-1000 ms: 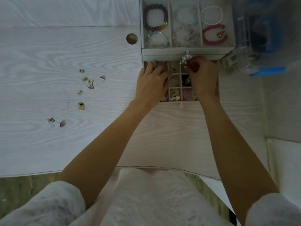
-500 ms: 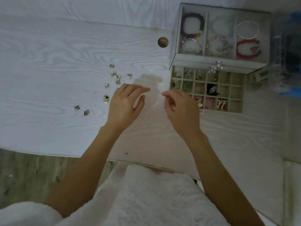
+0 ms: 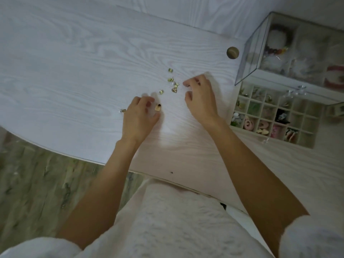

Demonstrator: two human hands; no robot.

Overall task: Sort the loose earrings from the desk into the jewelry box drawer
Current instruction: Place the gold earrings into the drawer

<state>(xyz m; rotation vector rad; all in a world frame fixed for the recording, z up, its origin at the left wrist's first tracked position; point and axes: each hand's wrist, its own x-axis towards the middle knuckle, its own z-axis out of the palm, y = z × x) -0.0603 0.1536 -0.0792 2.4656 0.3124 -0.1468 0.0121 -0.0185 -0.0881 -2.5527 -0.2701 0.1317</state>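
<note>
Both hands are over the white wood-grain desk (image 3: pixel 74 71), near its front edge, at the loose earrings (image 3: pixel 172 81). Left hand (image 3: pixel 139 116) is palm down w/ fingers loosely bent and slightly spread, tips touching the desktop; nothing gripped that I can see. A square gold earring (image 3: pixel 157 108) lies just beside its index finger, and a small pearl-ish stud (image 3: pixel 123 110) pokes out at its outer side. Right hand (image 3: pixel 201 97) has fingers curled in, tips close together next to the earring cluster; can't tell if it pinches anything. The cluster of approx. six small gold pieces sits between and just beyond the two hands. The jewelry box (image 3: pixel 279 53) stands at the desk's right edge, its gridded drawer (image 3: pixel 275 116) pulled out, several cells holding earrings. A round brass grommet (image 3: pixel 232 52) is left of the box.
</note>
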